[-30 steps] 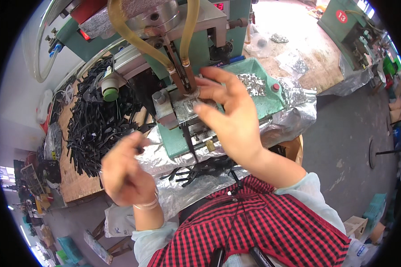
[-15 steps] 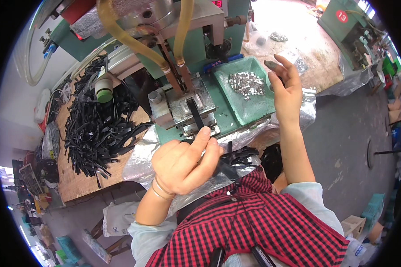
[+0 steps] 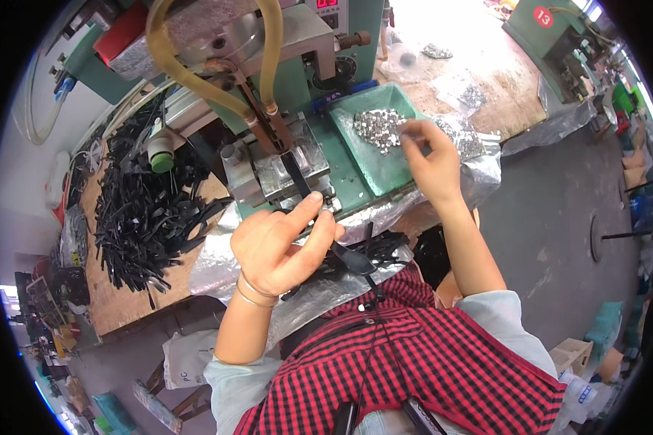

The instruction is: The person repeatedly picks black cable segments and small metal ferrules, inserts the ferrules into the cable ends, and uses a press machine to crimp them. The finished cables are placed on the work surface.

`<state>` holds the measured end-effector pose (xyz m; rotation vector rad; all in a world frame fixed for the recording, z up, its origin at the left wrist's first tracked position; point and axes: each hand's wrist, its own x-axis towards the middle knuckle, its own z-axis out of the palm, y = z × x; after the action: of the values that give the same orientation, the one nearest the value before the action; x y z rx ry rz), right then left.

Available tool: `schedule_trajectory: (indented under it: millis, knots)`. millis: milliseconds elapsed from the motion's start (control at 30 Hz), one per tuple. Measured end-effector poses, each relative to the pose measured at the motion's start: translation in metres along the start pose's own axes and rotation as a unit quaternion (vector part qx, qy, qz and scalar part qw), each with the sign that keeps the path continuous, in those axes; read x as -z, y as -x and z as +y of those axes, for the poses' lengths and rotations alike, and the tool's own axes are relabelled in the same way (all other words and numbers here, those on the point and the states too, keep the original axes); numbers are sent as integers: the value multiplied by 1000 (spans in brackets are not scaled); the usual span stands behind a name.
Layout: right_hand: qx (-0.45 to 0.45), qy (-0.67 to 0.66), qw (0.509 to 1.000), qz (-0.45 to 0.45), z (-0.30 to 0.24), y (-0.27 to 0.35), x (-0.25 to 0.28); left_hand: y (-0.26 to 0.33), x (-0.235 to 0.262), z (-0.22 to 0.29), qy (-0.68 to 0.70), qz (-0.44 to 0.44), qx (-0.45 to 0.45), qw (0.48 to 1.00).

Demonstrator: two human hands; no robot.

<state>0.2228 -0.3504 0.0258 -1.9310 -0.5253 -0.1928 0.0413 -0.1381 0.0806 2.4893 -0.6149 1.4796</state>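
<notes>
A black strap (image 3: pixel 297 178) runs from my left hand (image 3: pixel 276 245) up to the metal block (image 3: pixel 306 154) of a green bench machine. Thumb and forefinger of that hand pinch the strap, and its loose end (image 3: pixel 353 259) hangs toward my apron. The strap's far end lies beneath the two copper-coloured electrode arms (image 3: pixel 270 132). My right hand (image 3: pixel 437 163) hovers at the right side of a green tray (image 3: pixel 374 174), thumb and fingertips drawn together. Whatever they hold is too small to make out. Small silvery metal pieces (image 3: pixel 379 129) are heaped in the tray.
Left of the machine, a large pile of black straps (image 3: pixel 141 225) covers the wooden table (image 3: pixel 112 301). More straps (image 3: pixel 384 250) rest on silvery foil (image 3: pixel 218 264) at the front edge. Yellowish hoses (image 3: pixel 270 58) hang over the block. A second green machine (image 3: pixel 551 36) stands far right.
The whole view has shifted a little. My right hand has come left and closer to the tray, its fingers curling together. My left hand still pinches the strap at the block.
</notes>
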Motion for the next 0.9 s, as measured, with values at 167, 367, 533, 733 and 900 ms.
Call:
schedule_trajectory:
  millis: [167,367,533,733,900]
  knots:
    - [52,209,976,-19,1,18,-7,2,4,6,9,-12,33,999]
    - [97,269,958,-28,-6,12,-18,22,26,43,68,-24,186,980]
    - [130,272,953,-5,4,13,-16,59,104,39,-127,114,281,944]
    - [105,214,971,-8,7,11,-13,81,154,-60,-278,-314,273,866]
    - [123,230,965,3,13,15,-14,165,148,-114,-227,-433,183,853]
